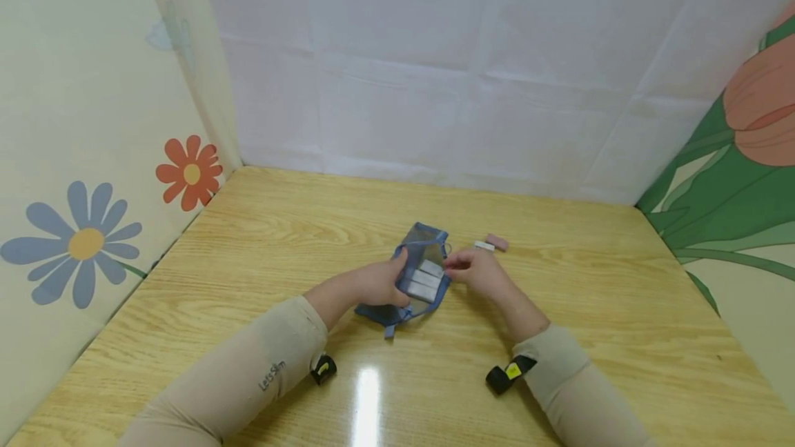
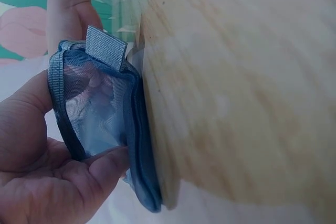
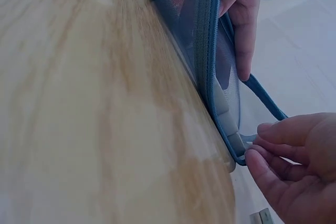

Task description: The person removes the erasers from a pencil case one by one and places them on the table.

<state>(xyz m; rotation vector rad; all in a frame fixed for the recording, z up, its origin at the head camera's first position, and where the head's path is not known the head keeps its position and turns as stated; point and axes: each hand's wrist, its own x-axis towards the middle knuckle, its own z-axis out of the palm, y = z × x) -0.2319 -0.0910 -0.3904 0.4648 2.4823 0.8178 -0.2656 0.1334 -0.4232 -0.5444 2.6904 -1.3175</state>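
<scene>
On the wood-grained table (image 1: 279,240), near its middle, is a blue mesh pouch (image 1: 380,314) with its mouth open; inside it, white blocks (image 1: 425,283) lie side by side, close to the right end. The left hand (image 1: 379,283) grips the pouch from the left side, thumb and fingers set apart upon it; the right hand (image 1: 481,271) is at the opposite end, its thumb and fingertips bent near to each other just at the rim; whether they pinch something, I cannot tell, because the contact is too small to see.

Beyond the right hand, a small white piece (image 1: 484,246) and a pink piece (image 1: 497,242) lie on the table, just beside each other; a short fabric tab (image 1: 389,332) stands out from the near corner of the pouch. Both arms wear beige sleeves (image 1: 248,364); the left one bears dark lettering (image 1: 272,375). Behind hangs a white cloth (image 1: 435,102) with fold lines; at the left are a blue-grey flower (image 1: 85,243) and a red flower (image 1: 192,174).
</scene>
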